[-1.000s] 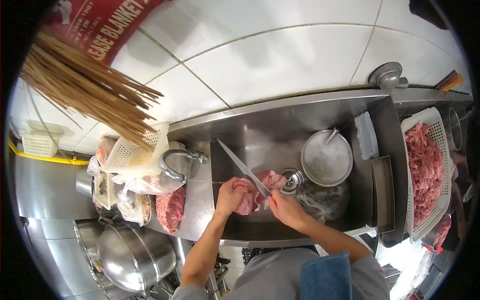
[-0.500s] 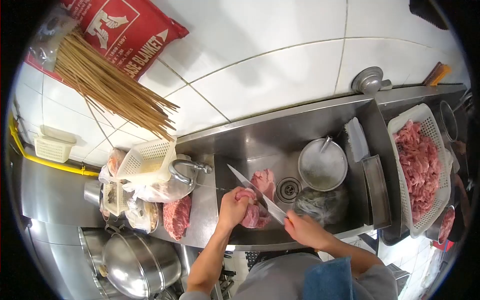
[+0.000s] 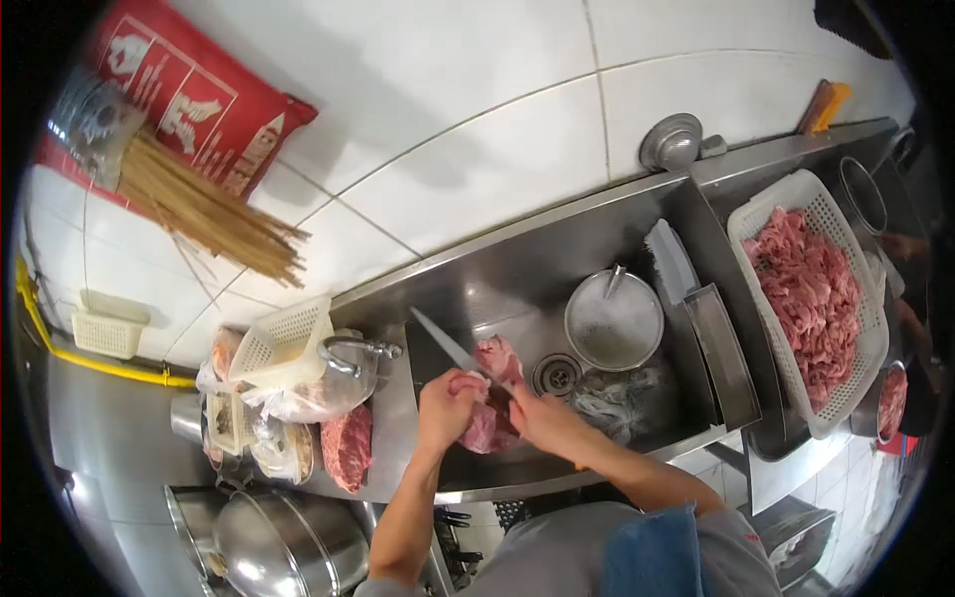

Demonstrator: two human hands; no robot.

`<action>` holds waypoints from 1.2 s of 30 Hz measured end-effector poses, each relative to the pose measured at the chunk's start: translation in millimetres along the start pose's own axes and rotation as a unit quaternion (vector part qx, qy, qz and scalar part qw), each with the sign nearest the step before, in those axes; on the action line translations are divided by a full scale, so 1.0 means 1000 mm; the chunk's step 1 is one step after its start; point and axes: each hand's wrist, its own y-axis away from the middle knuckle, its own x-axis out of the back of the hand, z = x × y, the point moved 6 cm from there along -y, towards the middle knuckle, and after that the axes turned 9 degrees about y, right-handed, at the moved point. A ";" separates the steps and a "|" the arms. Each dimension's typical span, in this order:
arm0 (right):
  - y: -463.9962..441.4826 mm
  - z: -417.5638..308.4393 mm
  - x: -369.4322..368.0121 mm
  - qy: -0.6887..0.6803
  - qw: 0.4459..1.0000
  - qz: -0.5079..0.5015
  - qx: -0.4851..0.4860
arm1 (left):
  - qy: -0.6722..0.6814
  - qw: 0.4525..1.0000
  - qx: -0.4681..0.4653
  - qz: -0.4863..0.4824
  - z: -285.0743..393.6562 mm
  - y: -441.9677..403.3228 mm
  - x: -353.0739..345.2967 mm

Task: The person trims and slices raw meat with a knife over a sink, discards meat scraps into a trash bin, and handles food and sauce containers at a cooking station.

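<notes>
Over the steel sink [image 3: 507, 264], my left hand [image 3: 445, 413] is closed on a piece of raw meat [image 3: 481, 428]. My right hand [image 3: 547, 426] grips a long knife [image 3: 446, 340]; its handle is hidden inside my fingers. The blade lies across the meat close to my left fingers, its tip pointing to the upper left. Behind the blade, another pink piece of meat [image 3: 498, 355] rests in the sink. To its right is the drain [image 3: 558, 376]. Whether the edge is inside the meat is hard to see.
A metal pot [image 3: 615, 323] of cloudy liquid and a plastic bag [image 3: 627, 398] sit at the sink's right. Farther right, a white basket [image 3: 748, 224] holds sliced meat. On the left ledge are a faucet [image 3: 370, 348] and a red meat slab [image 3: 346, 448]. Wooden skewers [image 3: 214, 209] hang above.
My right hand has moved left, close to my left hand, and the knife has slid up and left across the meat. My left hand keeps its hold. The camera view has shifted slightly.
</notes>
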 end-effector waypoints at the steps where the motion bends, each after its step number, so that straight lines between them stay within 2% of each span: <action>1: -0.005 0.000 -0.002 0.007 1.000 0.007 0.008 | -0.003 1.000 -0.005 0.011 0.000 -0.005 0.009; 5: 0.072 0.031 0.001 -0.085 0.984 -0.125 -0.089 | 0.063 0.995 0.040 0.069 -0.021 -0.012 0.047; 6: 0.069 0.029 0.005 -0.075 0.987 -0.118 -0.081 | -0.024 0.998 0.032 0.048 -0.017 -0.009 0.047; 9: 0.043 0.022 0.024 -0.072 0.993 -0.069 -0.057 | -0.031 0.999 0.003 -0.020 -0.005 -0.005 0.023; 10: 0.031 0.021 0.021 -0.089 0.994 -0.041 -0.044 | -0.112 0.992 -0.021 -0.050 -0.001 -0.004 0.024; 11: 0.022 0.020 0.023 -0.107 0.994 -0.014 -0.033 | -0.108 0.992 -0.020 -0.058 -0.004 -0.004 0.028; 12: 0.016 0.024 0.024 -0.113 0.990 -0.056 -0.069 | -0.102 0.992 -0.018 -0.066 -0.009 -0.005 0.032; 15: 0.014 0.033 0.031 -0.113 0.988 -0.063 -0.081 | -0.141 0.986 0.008 -0.086 -0.004 -0.006 0.043; 19: -0.011 0.022 0.011 -0.130 0.989 -0.058 -0.046 | -0.157 0.981 -0.016 -0.114 -0.028 -0.007 0.044; 22: -0.032 0.024 -0.014 -0.120 0.992 -0.036 -0.011 | -0.170 0.980 -0.024 -0.097 -0.024 -0.008 0.037; 25: -0.018 0.014 -0.009 -0.172 0.962 -0.171 -0.124 | -0.219 0.971 -0.065 -0.076 -0.012 -0.012 0.035; 28: 0.024 0.048 -0.051 -0.178 0.983 -0.045 0.020 | -0.236 0.967 -0.062 -0.068 -0.018 -0.015 0.037; 31: 0.004 0.039 -0.055 -0.216 0.974 -0.063 -0.016 | -0.177 0.980 -0.028 -0.086 -0.006 -0.009 0.020; 32: -0.010 0.021 -0.034 -0.269 0.932 -0.197 -0.142 | -0.191 0.978 -0.046 -0.077 -0.003 -0.014 0.017; 34: -0.007 0.014 -0.044 -0.296 0.916 -0.206 -0.175 | -0.226 0.969 -0.073 -0.065 0.004 -0.016 0.020; 35: -0.006 0.014 -0.046 -0.305 0.910 -0.209 -0.189 | -0.199 0.978 -0.051 -0.041 -0.002 -0.022 0.028; 36: 0.009 0.024 -0.057 -0.246 0.954 -0.142 -0.099 | -0.170 0.985 -0.025 -0.017 -0.012 -0.024 0.040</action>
